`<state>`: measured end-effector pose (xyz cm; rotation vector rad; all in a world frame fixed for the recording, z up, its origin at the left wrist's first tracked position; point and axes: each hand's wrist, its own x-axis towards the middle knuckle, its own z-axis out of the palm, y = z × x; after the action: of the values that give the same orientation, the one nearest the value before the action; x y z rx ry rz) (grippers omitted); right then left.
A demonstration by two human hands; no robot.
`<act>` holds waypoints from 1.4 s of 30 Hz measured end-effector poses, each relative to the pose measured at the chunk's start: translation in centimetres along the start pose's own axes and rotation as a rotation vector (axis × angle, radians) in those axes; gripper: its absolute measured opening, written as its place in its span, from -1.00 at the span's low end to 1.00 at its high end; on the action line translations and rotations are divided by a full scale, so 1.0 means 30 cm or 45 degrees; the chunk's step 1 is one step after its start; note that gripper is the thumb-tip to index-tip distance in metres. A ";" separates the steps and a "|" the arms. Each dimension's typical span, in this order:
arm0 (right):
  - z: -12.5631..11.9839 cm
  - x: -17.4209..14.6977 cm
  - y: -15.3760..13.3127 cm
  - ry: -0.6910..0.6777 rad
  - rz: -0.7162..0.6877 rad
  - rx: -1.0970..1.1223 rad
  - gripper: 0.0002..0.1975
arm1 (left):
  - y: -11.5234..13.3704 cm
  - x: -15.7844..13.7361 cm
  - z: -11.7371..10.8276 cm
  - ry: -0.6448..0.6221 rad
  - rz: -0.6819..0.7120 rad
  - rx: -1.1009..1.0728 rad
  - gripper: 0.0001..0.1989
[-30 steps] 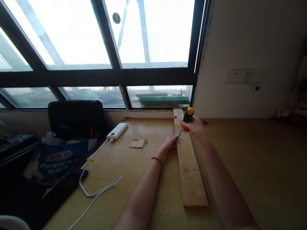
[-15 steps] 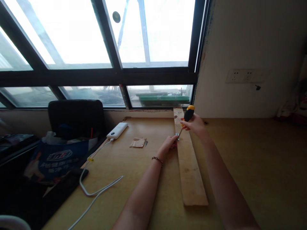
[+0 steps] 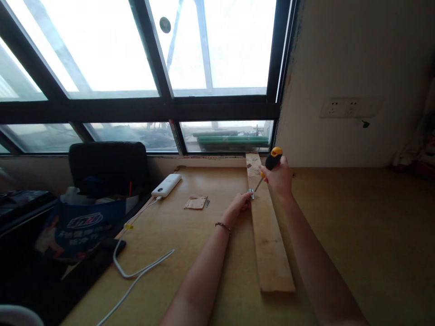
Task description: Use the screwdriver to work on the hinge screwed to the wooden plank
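Observation:
A long wooden board lies lengthwise on the table, its far end close to the window. On its left edge sits a small shiny metal hinge, pinched by my left hand, whose fingertips are partly hidden. My right hand is closed around a screwdriver with a black and yellow handle. The shaft slants down to the left, and its tip is beside the hinge; whether they touch I cannot tell. Left of my hands, small screws lie by a torn cardboard piece.
A white power bank lies near the table's left edge, its white cable looping toward me. Beyond that edge are a black chair and a blue bag. The window and wall bound the table's far side.
My right hand has moved slightly right, and the screwdriver leans further over to the right with its tip shifted a little. My left hand and the board stay in place.

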<state>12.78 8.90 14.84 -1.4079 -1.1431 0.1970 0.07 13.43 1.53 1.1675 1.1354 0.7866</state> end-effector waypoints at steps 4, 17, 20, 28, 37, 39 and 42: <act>-0.047 0.019 0.002 0.089 -0.078 0.126 -0.56 | 0.007 -0.006 -0.003 -0.044 -0.004 0.010 -0.59; -0.292 -0.113 0.573 -0.683 -0.741 -0.442 -0.65 | -0.025 0.030 -0.017 -0.113 0.094 0.004 -0.61; -0.300 -0.116 0.629 -0.799 -0.696 -0.525 -0.66 | -0.024 0.030 -0.016 -0.130 0.086 0.013 -0.61; -0.295 -0.108 0.608 -0.893 -0.528 -0.515 -0.68 | -0.023 0.028 -0.012 -0.163 0.082 0.002 -0.60; -0.307 -0.098 0.629 -0.968 -0.558 -0.497 -0.58 | -0.022 0.027 -0.013 -0.167 0.106 -0.009 -0.62; -0.319 -0.093 0.631 -0.982 -0.571 -0.479 -0.52 | -0.016 0.022 -0.011 -0.167 0.098 -0.007 -0.62; -0.326 -0.094 0.601 -0.903 -0.596 -0.455 -0.48 | -0.013 0.019 -0.011 -0.154 0.089 -0.006 -0.62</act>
<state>27.36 4.76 0.75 -1.3614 -2.1465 0.1642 -0.12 13.94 1.00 1.2398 0.9971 0.7614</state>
